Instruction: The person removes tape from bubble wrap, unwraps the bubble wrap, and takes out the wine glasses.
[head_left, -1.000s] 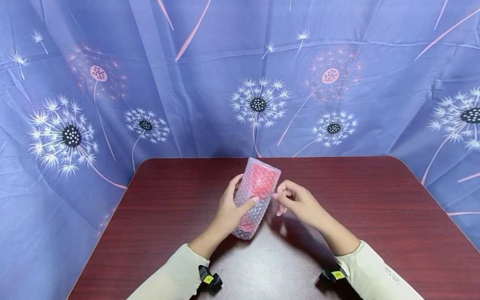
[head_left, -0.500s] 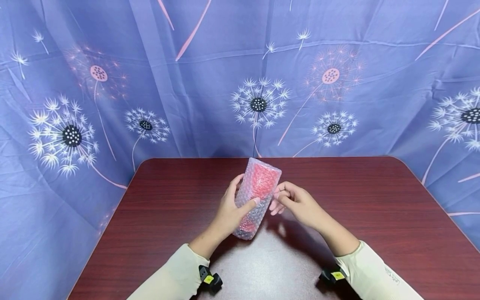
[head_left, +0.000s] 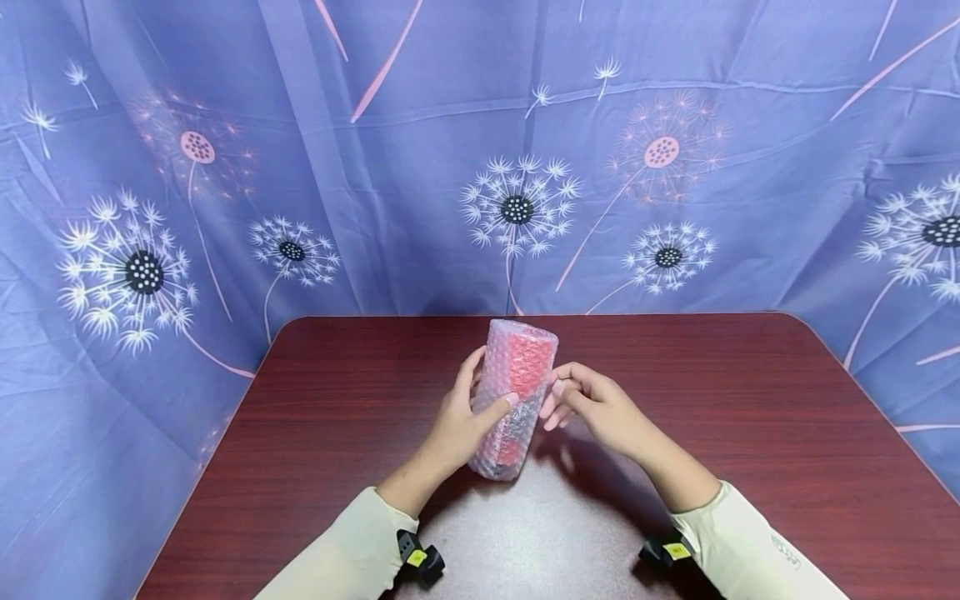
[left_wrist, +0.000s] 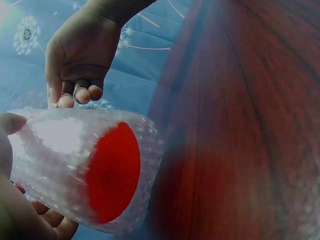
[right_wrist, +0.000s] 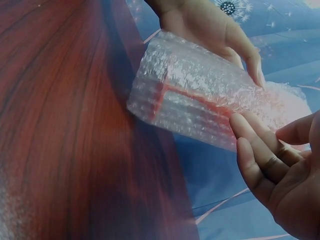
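Note:
A tall package (head_left: 517,408) in clear bubble wrap leans over the table, with red and dark parts showing through. My left hand (head_left: 461,421) grips it from the left, thumb across its front and fingers behind. In the left wrist view a round red end (left_wrist: 115,172) shows through the wrap of the package. My right hand (head_left: 600,408) is at the package's right side, its fingers loosely bent. In the right wrist view, the fingertips (right_wrist: 239,122) of that hand rest along the bubble wrap (right_wrist: 200,102). What lies inside is blurred by the wrap.
The dark red wooden table (head_left: 750,400) spreads around both hands. Behind it hangs a blue curtain (head_left: 420,208) with dandelion prints. Black wrist cameras (head_left: 423,562) are strapped at both light sleeves (head_left: 337,550).
The package has turned in my left hand and stands more upright, showing a rounder top. My right fingers have straightened somewhat and moved in against its right side.

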